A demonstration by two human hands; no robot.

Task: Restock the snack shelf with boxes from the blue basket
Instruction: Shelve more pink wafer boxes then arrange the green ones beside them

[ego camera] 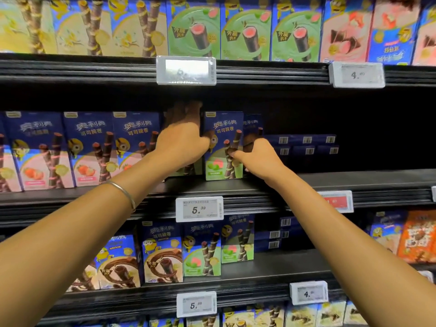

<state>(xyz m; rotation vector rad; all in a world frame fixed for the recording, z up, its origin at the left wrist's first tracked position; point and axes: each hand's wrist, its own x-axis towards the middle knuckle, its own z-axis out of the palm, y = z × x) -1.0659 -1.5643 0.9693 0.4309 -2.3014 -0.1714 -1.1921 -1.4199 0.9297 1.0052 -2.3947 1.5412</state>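
On the middle shelf [330, 182], a row of strawberry boxes [89, 149] stands upright along the left part of the front edge. Next to them the left hand [181, 145] covers a half-hidden box [186, 172]. Its blurred fingers reach up over the top of the box and appear to curl round it, with the thumb towards the neighbouring box. That neighbour is the green box [224, 147], which stands near the middle of the front edge. Its long axis is upright, its printed face points out to the aisle and its top flap is up. The right hand [259, 156] pinches its right edge, thumb on the front and fingers tucked behind. Further right, towards the back of the shelf, dark boxes [306, 145] lie flat in a stack. The blue basket is not in view.

The step appears to be seating these two boxes. To do it well, keep both bases flat on the shelf and press the sides together so there is no gap. Then bring the fronts level with the strawberry row, faces square to the aisle, without tipping either box.
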